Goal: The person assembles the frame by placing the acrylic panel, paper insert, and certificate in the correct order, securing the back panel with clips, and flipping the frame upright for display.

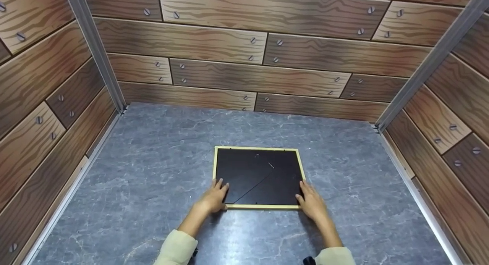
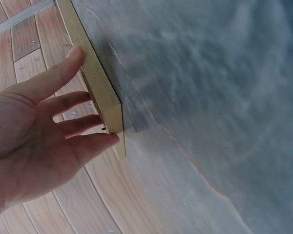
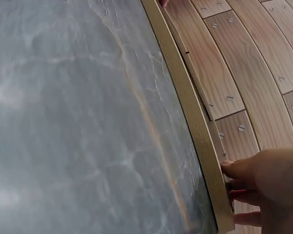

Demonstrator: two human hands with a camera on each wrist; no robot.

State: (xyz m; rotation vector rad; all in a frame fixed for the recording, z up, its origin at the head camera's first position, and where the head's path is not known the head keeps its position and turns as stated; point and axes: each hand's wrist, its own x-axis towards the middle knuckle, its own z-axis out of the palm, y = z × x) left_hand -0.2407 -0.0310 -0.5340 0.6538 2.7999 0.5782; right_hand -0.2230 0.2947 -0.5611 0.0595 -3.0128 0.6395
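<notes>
Plank-patterned walls (image 1: 217, 43) enclose a grey, marbled desk (image 1: 160, 150), where a yellow-edged, black-backed frame (image 1: 252, 177) sits low at the picture's centre, a person's left grip (image 1: 212, 198) grasping its lower-left corner and the right grip (image 1: 313, 204) grasping its lower-right.

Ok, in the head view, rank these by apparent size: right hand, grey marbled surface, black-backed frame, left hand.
Largest to smallest:
1. Grey marbled surface
2. Black-backed frame
3. Left hand and right hand: they look alike, so I can't rank them.
</notes>
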